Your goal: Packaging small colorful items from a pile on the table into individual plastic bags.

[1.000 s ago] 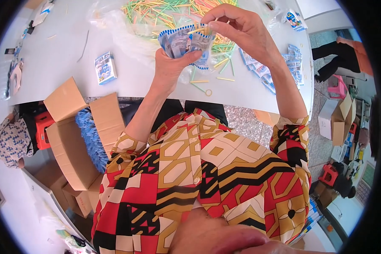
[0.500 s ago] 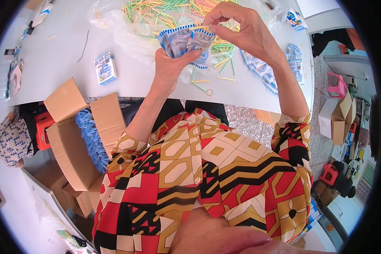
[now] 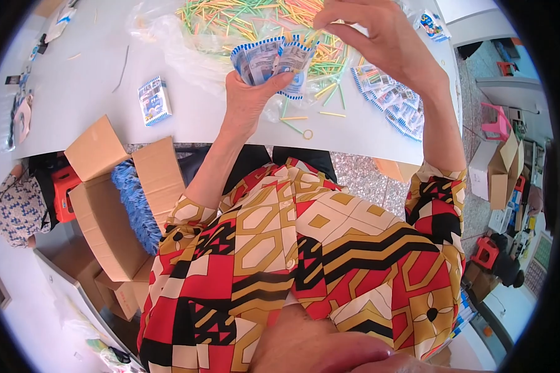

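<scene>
My left hand (image 3: 246, 102) is closed round several small blue-and-white printed packets (image 3: 259, 61), fanned upright, with the thumb pressed across the front one. Bits of yellow stick show at their top edge. My right hand (image 3: 382, 46) is up and to the right of the packets, apart from them. Its thumb and fingertips are bent close together over a heap of short coloured sticks (image 3: 242, 18), green, yellow and orange; what they pinch, if anything, is too small to make out. That heap lies on clear plastic sheeting (image 3: 190, 56) on the white table (image 3: 199, 127).
Right of the heap lies a spread of similar packets (image 3: 395, 102). One thicker packet (image 3: 154, 101) lies on the left. A ring (image 3: 308, 134) and loose sticks are near the front edge. An open cardboard box (image 3: 109, 224) holds something blue and fluffy (image 3: 134, 202). Another person (image 3: 22, 208) is far left.
My right hand has moved away from the packets' top edge, up and to the right, and the forearm has swung right. My left hand and its packets have barely moved.
</scene>
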Demonstrator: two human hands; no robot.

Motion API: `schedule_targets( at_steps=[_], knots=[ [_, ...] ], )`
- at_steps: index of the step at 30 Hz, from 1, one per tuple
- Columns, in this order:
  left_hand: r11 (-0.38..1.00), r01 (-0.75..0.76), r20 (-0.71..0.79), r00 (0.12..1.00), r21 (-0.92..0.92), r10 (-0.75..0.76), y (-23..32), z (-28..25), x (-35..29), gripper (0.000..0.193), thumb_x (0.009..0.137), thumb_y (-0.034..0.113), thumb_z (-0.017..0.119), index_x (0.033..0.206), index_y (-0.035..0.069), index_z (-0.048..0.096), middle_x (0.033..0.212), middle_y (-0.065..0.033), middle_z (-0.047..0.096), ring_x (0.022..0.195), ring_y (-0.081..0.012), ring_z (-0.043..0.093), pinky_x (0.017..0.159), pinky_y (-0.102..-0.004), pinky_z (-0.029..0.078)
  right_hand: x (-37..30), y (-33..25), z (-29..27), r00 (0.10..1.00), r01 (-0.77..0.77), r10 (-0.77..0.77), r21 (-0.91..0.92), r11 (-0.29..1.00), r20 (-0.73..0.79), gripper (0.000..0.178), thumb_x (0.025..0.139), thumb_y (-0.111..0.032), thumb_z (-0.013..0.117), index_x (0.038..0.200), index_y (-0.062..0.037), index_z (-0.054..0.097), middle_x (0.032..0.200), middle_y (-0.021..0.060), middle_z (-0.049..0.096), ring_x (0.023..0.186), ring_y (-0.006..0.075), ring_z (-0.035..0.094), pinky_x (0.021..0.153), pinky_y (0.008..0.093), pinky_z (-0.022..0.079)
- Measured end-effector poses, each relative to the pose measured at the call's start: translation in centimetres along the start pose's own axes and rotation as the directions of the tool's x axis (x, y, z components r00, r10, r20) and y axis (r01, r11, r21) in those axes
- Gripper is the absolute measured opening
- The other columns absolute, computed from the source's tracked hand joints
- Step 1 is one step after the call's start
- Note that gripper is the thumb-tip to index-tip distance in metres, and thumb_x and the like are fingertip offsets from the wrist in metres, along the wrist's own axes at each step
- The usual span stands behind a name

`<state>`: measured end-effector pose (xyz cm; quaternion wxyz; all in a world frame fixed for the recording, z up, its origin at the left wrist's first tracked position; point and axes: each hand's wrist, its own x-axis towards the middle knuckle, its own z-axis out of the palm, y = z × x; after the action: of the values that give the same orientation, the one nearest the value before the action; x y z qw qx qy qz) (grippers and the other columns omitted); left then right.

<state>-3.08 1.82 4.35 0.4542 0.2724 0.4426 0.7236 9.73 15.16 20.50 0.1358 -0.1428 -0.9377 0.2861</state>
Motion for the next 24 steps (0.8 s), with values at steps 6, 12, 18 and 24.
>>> schedule_targets(
  at_steps=[6,12,18,24],
  knots=[
    [1.0,0.005,0.023,1.0,-0.008,-0.005,0.0,0.3,0.0,0.029,0.072,0.003,0.072,0.099,0.002,0.062,0.092,-0.005,0.065,0.081,-0.0103,0.061,0.076,-0.0252,0.049,2.1,3.4,3.6,0.543,0.764,-0.823,-0.309,0.567,-0.167,0.011,0.078,-0.003,0.06,0.088,0.0002,0.059,0.088,0.0124,0.057,0.076,0.0244,0.057,0.069,0.0315,0.047],
    [0.997,0.04,0.006,0.999,-0.072,-0.04,0.4,0.1,0.1,0.028,0.072,0.001,0.071,0.099,0.002,0.062,0.092,-0.0055,0.065,0.082,-0.0115,0.062,0.077,-0.0261,0.049,-1.2,5.1,4.5,0.952,0.101,0.015,0.362,0.926,-0.304,0.015,0.084,-0.01,0.059,0.095,-0.0005,0.06,0.083,0.003,0.059,0.072,0.0076,0.054,0.061,0.0232,0.043],
    [0.995,0.094,0.053,0.994,-0.046,-0.092,0.2,0.8,0.1,0.03,0.073,-0.001,0.069,0.102,0.002,0.061,0.093,-0.0052,0.065,0.083,-0.0122,0.062,0.079,-0.0274,0.049,-4.7,7.3,7.8,0.976,-0.153,0.218,0.653,0.742,-0.019,0.013,0.087,-0.01,0.059,0.096,-0.0014,0.062,0.075,-0.0015,0.06,0.071,0.0031,0.055,0.066,0.0166,0.044],
    [0.976,0.186,-0.01,0.982,-0.113,-0.189,-0.7,-0.3,0.0,0.037,0.076,0.003,0.069,0.11,0.005,0.056,0.1,-0.0038,0.062,0.089,-0.0124,0.059,0.078,-0.0284,0.049,-8.0,9.6,6.5,0.922,-0.007,0.248,0.627,0.779,-0.298,0.014,0.089,-0.012,0.056,0.095,-0.0021,0.063,0.077,0.0023,0.063,0.069,0.0065,0.059,0.061,0.0192,0.047]
  ],
)
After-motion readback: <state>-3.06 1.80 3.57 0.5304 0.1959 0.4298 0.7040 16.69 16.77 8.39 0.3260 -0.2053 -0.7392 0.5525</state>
